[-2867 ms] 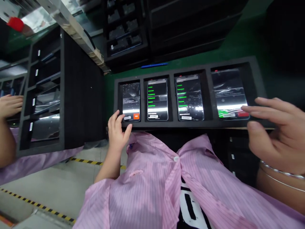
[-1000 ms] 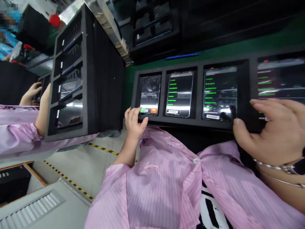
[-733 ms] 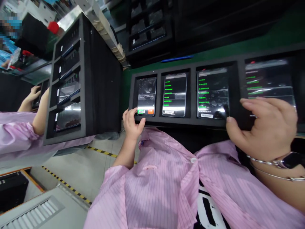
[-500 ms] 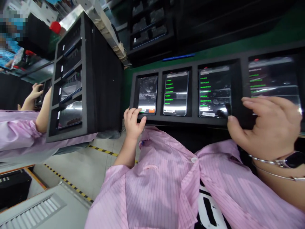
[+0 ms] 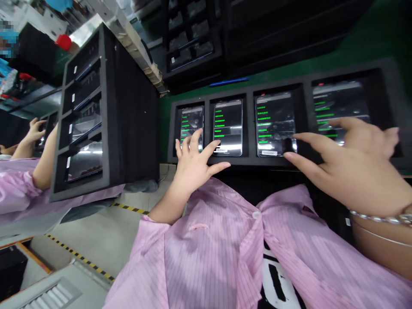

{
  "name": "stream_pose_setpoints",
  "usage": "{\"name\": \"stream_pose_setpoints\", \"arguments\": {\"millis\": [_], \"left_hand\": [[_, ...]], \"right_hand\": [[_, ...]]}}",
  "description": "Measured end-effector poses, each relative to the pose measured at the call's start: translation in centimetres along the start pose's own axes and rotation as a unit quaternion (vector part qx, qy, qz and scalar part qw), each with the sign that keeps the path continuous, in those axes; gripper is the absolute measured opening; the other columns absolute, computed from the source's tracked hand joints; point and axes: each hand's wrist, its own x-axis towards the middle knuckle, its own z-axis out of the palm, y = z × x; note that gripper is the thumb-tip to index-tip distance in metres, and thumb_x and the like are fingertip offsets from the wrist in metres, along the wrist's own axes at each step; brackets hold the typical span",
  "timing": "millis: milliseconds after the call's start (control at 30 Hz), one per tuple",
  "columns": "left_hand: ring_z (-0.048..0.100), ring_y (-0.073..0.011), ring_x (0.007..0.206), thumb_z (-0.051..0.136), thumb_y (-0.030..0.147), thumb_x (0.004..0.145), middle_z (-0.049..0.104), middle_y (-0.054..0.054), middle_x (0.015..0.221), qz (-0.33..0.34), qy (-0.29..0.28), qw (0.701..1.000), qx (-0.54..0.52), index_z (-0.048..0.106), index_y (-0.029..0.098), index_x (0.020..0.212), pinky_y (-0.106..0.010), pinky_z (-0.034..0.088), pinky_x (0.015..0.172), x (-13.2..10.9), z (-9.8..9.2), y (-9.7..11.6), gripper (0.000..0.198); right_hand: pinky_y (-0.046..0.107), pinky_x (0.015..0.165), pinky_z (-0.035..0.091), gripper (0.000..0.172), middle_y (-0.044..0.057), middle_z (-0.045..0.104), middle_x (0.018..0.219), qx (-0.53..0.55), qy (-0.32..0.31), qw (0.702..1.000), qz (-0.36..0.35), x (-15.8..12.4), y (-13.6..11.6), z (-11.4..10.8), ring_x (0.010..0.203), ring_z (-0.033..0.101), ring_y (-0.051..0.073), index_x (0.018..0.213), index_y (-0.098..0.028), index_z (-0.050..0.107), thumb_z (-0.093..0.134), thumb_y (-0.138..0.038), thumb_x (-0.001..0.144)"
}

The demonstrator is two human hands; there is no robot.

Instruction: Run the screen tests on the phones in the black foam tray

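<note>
Far left, a co-worker's hand (image 5: 34, 134) showed past the foam rack (image 5: 131, 111). Your left hand (image 5: 193, 169), fingers (image 5: 195, 141) apart, covered the first phone (image 5: 192, 120) in the foam tray (image 5: 251, 161). Your right hand (image 5: 357, 171), fingers apart, reached the last phone (image 5: 341, 101); contact unclear. Screen checks looked in hand; next called for fingertips on glass.

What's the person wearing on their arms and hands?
The left hand and right hand are bare, with no gloves. The pink coat has thin dark stripes, and so does its left sleeve. A shiny silver bracelet circles the right wrist.
</note>
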Motion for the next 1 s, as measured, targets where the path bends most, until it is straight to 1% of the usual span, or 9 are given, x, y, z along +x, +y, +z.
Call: {"name": "stream_pose_setpoints", "arguments": {"millis": [67,133,267,400,567,633,733,833,1000], "left_hand": [[0.040,-0.0474,0.146,0.064,0.078,0.087,0.038,-0.013,0.166,-0.004,-0.028,1.000,0.007,0.065,0.037,0.143,-0.080,0.015,0.124,1.4,-0.2,0.3,0.070],[0.040,-0.0499,0.145,0.065,0.078,0.086,0.039,-0.013,0.166,-0.005,-0.024,1.000,-0.003,0.066,0.037,0.142,-0.082,0.014,0.123,3.0,0.0,-0.1,0.069],[0.040,-0.0536,0.144,0.068,0.078,0.084,0.042,-0.013,0.163,-0.002,0.008,0.999,-0.034,0.069,0.037,0.137,-0.085,0.014,0.120,6.9,1.2,-1.9,0.067],[0.040,-0.0531,0.145,0.065,0.078,0.086,0.043,-0.013,0.163,-0.004,0.018,0.999,-0.047,0.070,0.036,0.135,-0.085,0.014,0.119,9.3,1.7,-2.7,0.065],[0.035,-0.0472,0.152,0.066,0.075,0.088,0.037,-0.012,0.168,0.001,0.066,0.996,-0.055,0.064,0.037,0.142,-0.081,0.008,0.124,7.7,0.8,-2.0,0.066],[0.032,-0.0444,0.155,0.067,0.074,0.088,0.038,-0.013,0.168,0.008,0.083,0.995,-0.058,0.062,0.036,0.144,-0.078,0.006,0.126,6.5,0.7,-1.8,0.069],[0.028,-0.0439,0.157,0.068,0.073,0.088,0.040,-0.014,0.166,0.010,0.081,0.995,-0.063,0.064,0.032,0.142,-0.075,0.009,0.128,5.6,1.3,-1.9,0.067],[0.023,-0.0450,0.159,0.068,0.071,0.088,0.041,-0.014,0.166,0.009,0.081,0.994,-0.071,0.066,0.031,0.140,-0.072,0.010,0.130,5.6,2.1,-2.3,0.065],[0.020,-0.0454,0.160,0.067,0.071,0.089,0.040,-0.013,0.167,0.015,0.077,0.995,-0.069,0.063,0.032,0.144,-0.073,0.010,0.130,6.0,2.3,-2.4,0.067]], "right_hand": [[0.089,0.104,0.032,0.062,0.026,0.048,0.145,-0.032,-0.045,0.998,0.015,0.6,-0.3,-0.3,0.133,0.048,0.055,0.131,-0.018,0.071,0.038,-0.064,0.105],[0.088,0.103,0.033,0.057,0.025,0.048,0.145,-0.052,-0.072,0.996,0.029,1.6,-0.3,-0.2,0.132,0.048,0.055,0.134,-0.019,0.070,0.051,-0.063,0.103],[0.089,0.104,0.029,0.057,0.026,0.045,0.150,-0.042,-0.079,0.994,0.065,4.4,0.1,0.4,0.133,0.046,0.056,0.134,-0.020,0.070,0.073,-0.060,0.094],[0.089,0.105,0.026,0.056,0.026,0.048,0.148,-0.032,-0.074,0.993,0.082,6.4,0.6,0.9,0.135,0.045,0.055,0.132,-0.021,0.071,0.078,-0.059,0.091],[0.088,0.109,0.022,0.060,0.029,0.042,0.153,-0.012,-0.038,0.998,0.046,5.5,-0.2,0.5,0.140,0.043,0.055,0.136,-0.017,0.067,0.069,-0.061,0.096],[0.086,0.115,0.020,0.068,0.028,0.044,0.154,0.022,0.006,1.000,0.007,4.4,-1.1,0.4,0.144,0.041,0.052,0.146,-0.015,0.057,0.059,-0.065,0.100],[0.077,0.123,0.018,0.071,0.024,0.051,0.152,0.082,0.025,0.995,-0.055,2.9,-2.6,1.1,0.147,0.041,0.045,0.156,-0.015,0.043,0.047,-0.064,0.104],[0.072,0.125,0.022,0.063,0.020,0.058,0.148,0.091,0.030,0.991,-0.093,2.3,-3.4,2.1,0.146,0.045,0.041,0.154,-0.014,0.044,0.049,-0.056,0.106],[0.069,0.125,0.026,0.058,0.019,0.059,0.147,0.090,0.038,0.990,-0.098,2.5,-3.3,2.6,0.145,0.047,0.041,0.147,-0.013,0.050,0.050,-0.054,0.106]]}}
